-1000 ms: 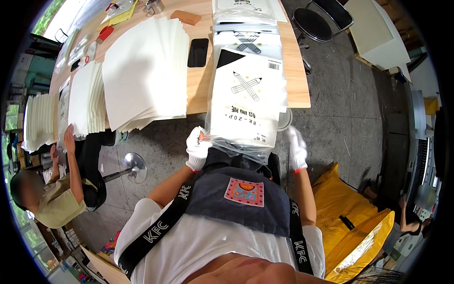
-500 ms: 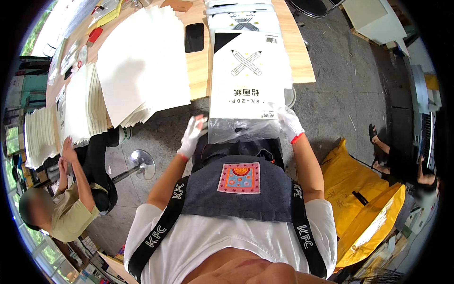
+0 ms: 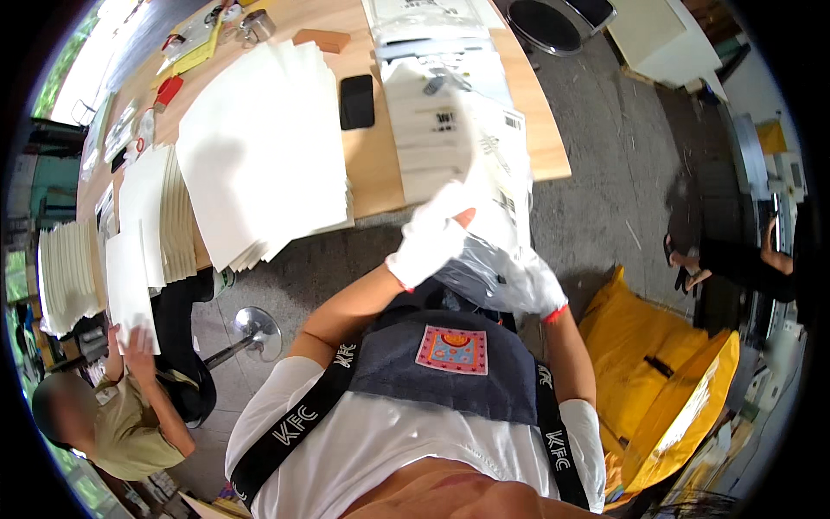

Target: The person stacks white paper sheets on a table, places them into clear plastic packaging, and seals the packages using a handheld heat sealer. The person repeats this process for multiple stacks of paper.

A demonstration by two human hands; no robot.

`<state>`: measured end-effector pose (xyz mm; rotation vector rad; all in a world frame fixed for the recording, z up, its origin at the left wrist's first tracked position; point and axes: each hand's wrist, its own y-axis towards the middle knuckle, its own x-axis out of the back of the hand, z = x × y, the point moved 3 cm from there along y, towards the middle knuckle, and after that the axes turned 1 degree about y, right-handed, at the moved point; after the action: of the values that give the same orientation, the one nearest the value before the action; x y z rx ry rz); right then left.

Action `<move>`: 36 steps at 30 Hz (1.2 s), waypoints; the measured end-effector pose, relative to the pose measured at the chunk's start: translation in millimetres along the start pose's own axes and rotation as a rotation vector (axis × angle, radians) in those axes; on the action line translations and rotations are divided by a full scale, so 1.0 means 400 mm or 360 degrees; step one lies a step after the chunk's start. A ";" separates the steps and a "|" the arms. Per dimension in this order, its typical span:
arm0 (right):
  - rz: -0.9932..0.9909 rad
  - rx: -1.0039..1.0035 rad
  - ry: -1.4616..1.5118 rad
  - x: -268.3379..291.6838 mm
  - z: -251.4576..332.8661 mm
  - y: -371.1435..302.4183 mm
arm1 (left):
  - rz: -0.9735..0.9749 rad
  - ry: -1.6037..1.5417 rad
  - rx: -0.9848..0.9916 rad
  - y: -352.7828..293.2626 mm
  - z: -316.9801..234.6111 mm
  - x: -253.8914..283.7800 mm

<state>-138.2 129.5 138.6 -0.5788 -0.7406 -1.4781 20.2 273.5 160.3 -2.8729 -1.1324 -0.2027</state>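
In front of me a pack of drawing paper (image 3: 503, 169), in a clear plastic sleeve with a printed cover, is tilted up on its side and blurred by motion. My left hand (image 3: 432, 235), in a white glove with a coloured fingertip, is closed at the pack's left edge. Lower down on the right, my gloved right hand (image 3: 534, 284) grips the pack's near end, where the loose plastic sleeve (image 3: 475, 270) crumples between both hands. Under and beyond it, more sleeved packs (image 3: 428, 130) lie stacked on the wooden table (image 3: 373, 173).
Left of the packs are a black phone (image 3: 356, 102) and a fanned stack of white sheets (image 3: 259, 147). Farther left, a co-worker (image 3: 130, 415) handles a white sheet (image 3: 130, 277). A yellow bag (image 3: 644, 372) stands on the floor at my right, and a round stool (image 3: 545, 24) is beyond the table.
My left hand has moved right and up to the pack. The top pack, flat before, is now tilted up and turned. The co-worker now has a sheet between both hands.
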 end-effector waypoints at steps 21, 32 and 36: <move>-0.0810 -0.0512 0.1444 0.522 -0.870 1.163 | -0.1375 0.0194 -0.0550 1.172 0.021 0.347; -0.0722 -0.0993 0.1569 0.182 -1.108 1.296 | -0.0804 0.1951 0.0493 1.245 0.483 0.403; -0.0608 -0.0821 0.0717 0.318 -0.932 1.213 | -0.1280 0.1625 0.0048 1.170 0.412 0.330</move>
<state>370.4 -218.0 33.7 -0.4704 -0.1067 -2.0883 452.3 35.5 17.4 -1.6110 -1.7747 -1.4035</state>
